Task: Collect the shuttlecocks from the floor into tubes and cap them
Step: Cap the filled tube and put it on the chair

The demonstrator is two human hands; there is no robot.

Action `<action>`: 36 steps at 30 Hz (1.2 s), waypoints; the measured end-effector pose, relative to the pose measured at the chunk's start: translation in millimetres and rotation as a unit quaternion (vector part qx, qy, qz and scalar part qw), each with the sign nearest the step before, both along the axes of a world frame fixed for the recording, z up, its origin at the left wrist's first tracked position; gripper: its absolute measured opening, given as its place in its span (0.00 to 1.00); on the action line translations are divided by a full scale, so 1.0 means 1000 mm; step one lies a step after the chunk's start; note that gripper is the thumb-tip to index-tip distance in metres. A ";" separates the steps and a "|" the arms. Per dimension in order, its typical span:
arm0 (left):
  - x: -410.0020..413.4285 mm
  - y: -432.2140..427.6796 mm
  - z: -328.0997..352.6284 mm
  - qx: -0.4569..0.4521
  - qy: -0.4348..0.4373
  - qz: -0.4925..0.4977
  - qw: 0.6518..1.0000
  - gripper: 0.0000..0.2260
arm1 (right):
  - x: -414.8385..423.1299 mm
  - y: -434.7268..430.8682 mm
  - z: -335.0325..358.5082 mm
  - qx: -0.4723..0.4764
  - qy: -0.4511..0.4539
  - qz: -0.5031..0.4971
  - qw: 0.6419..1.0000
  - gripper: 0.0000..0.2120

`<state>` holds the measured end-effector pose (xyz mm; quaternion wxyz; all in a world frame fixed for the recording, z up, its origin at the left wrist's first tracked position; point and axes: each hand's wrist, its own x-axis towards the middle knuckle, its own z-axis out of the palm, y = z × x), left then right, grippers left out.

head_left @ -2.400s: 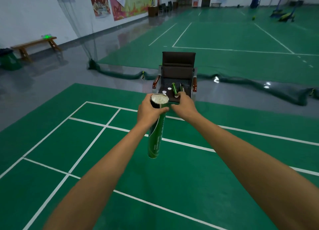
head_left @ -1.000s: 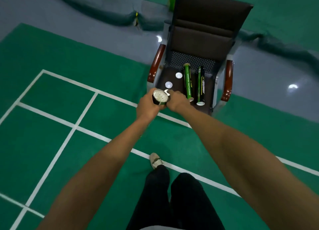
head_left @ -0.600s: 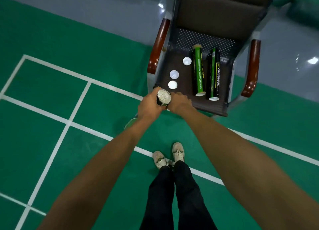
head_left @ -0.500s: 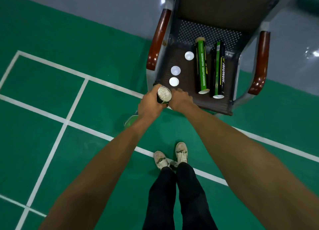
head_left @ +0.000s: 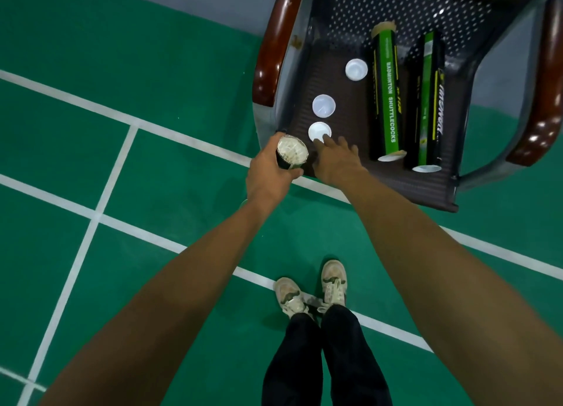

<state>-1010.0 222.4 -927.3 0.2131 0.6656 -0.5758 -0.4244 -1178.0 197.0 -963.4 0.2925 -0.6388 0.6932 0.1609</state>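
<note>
Touching the nearest white cap (head_left: 318,130) on the chair seat (head_left: 350,107) with straight fingers, the right hand (head_left: 336,159) sits just beside the full tube (head_left: 292,153) — gripped mouth-up by the left hand (head_left: 268,177)

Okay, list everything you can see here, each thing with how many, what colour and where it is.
chair: one, dark seat, red-brown armrests, upper right
loose caps: three, white, left part of the seat
lying tubes: two, green and black, side by side on the seat's right part
open tube: one, dark, white shuttlecocks in its mouth, at the seat's front left corner
floor: green with white lines, grey strip at top
shoes: two, off-white, bottom centre
trouser legs: two, black, bottom centre
left hand: grips the open tube
right hand: fingers stretched, fingertip on the nearest cap
</note>
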 end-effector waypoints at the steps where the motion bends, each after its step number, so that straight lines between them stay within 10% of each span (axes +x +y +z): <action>1: -0.001 -0.003 -0.005 0.000 0.002 -0.003 1.000 0.33 | 0.001 -0.002 -0.008 -0.001 -0.006 -0.002 1.000 0.32; 19: -0.014 -0.028 -0.064 0.021 -0.006 -0.003 1.000 0.38 | -0.007 -0.054 -0.082 0.017 -0.037 -0.006 0.999 0.42; 28: -0.009 -0.027 -0.065 0.034 0.006 0.009 0.999 0.34 | -0.015 -0.042 -0.098 -0.084 -0.061 0.103 0.989 0.30; 31: -0.005 -0.029 -0.065 0.035 0.003 0.022 0.999 0.33 | -0.005 -0.040 -0.090 -0.117 -0.153 -0.037 0.981 0.25; 36: -0.010 -0.034 -0.047 0.029 -0.002 0.044 0.999 0.32 | 0.013 -0.039 -0.029 -0.238 -0.370 -0.299 0.847 0.23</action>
